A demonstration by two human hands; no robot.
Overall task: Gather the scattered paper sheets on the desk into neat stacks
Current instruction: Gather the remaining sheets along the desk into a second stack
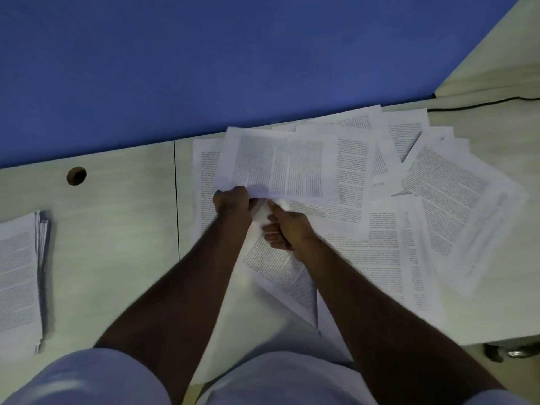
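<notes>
The tabletop (117, 229) runs pale and wide below a blue partition (204, 54), and the work divides across it in two parts: a finished stack (19, 279) squared up at the far left edge, and a loose spread of scattered sheets (438, 200) fanned over the right half, overlapping at many angles from the partition down to the near edge. The coming move turns on that split: the spread lies straight ahead and to the right of the hands, while the stack sits well apart to their left, past a seam in the tabletop and a round cable hole (76, 175). Between them, one held sheet (280, 168) is lifted off the spread, its long axis running left to right, its near left corner in the grip. The left hand (232, 204) has its fingers curled round that corner, clamped on the paper; the right hand (285, 229) is just beside it, almost touching, thumb pointing up toward the same edge and fingers curled, seemingly pinching another sheet beneath, though blur makes that unsure. Both forearms reach forward from the body, converging on one spot. The left hand is nearer the stack, so I judge it better placed to carry sheets across, while the right is nearer the remaining sheets.
</notes>
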